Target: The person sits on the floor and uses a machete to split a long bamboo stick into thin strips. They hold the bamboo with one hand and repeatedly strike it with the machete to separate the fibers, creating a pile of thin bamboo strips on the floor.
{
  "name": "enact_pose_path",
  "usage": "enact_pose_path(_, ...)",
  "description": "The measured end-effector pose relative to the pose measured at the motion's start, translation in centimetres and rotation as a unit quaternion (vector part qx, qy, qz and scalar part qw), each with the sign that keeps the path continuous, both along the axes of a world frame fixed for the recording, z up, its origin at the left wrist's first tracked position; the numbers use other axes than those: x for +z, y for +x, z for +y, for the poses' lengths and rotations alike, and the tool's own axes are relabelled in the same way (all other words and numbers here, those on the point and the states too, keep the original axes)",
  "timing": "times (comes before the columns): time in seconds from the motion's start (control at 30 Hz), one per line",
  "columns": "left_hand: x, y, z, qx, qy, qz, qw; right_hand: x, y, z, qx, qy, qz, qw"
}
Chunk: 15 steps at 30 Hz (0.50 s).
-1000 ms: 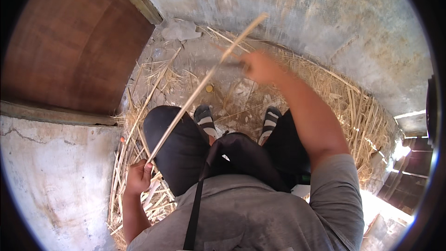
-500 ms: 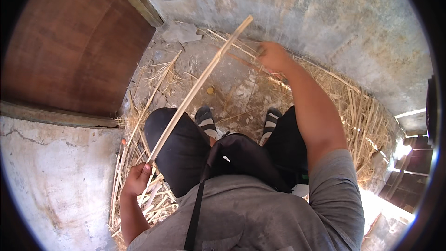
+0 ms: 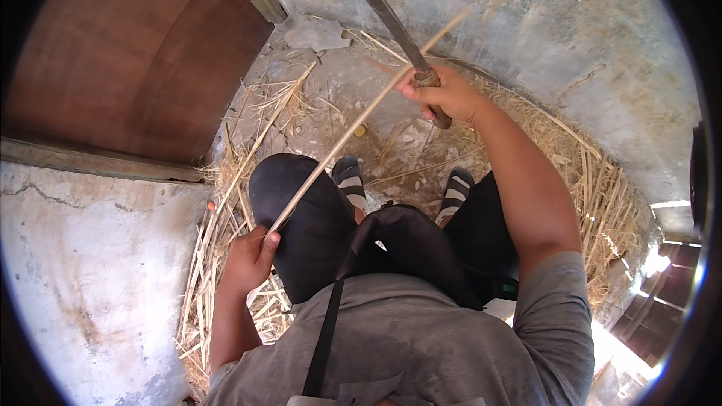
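My left hand (image 3: pixel 250 259) is closed around the lower end of a long, pale bamboo strip (image 3: pixel 338 146), beside my left knee. The strip slants up and to the right across my lap. A dark machete (image 3: pixel 385 13) with a hooked tip is in my right hand (image 3: pixel 453 98), gripped by its bound handle. Its blade points up and left, toward the wall. Near the handle the blade crosses the strip; whether the two touch I cannot tell. Beyond that crossing the strip's far end sticks out, slightly blurred.
Shavings and split strips (image 3: pixel 203 286) lie in a heap at my left. More shavings (image 3: pixel 594 203) pile along the wall (image 3: pixel 541 15) on the right. A brown door panel (image 3: pixel 128 68) stands at the far left. My sandalled feet rest on a dirty floor (image 3: pixel 402 154).
My right hand has turned, bringing the machete into plain sight across the strip. My left hand has shifted up and right with the strip, whose far end now lies farther right.
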State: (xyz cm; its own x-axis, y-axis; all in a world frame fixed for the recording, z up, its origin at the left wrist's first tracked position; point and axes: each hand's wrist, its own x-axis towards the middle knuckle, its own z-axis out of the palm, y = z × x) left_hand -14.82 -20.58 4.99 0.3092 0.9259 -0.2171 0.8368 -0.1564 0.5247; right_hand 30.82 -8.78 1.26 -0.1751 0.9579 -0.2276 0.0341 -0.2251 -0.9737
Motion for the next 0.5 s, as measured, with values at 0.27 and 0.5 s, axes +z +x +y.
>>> enact_pose_path(0.27,1.2,0.7,-0.2,0.003,-0.019,0.008,1.000,-2.9,-1.7,0.4,-0.017,-0.016,0.151,0.988)
enact_pose_path(0.5,2.6,-4.4,-3.9,0.085,-0.081,0.050,0.992,-1.9,-0.7,0.9,-0.116,0.044,0.144,0.982)
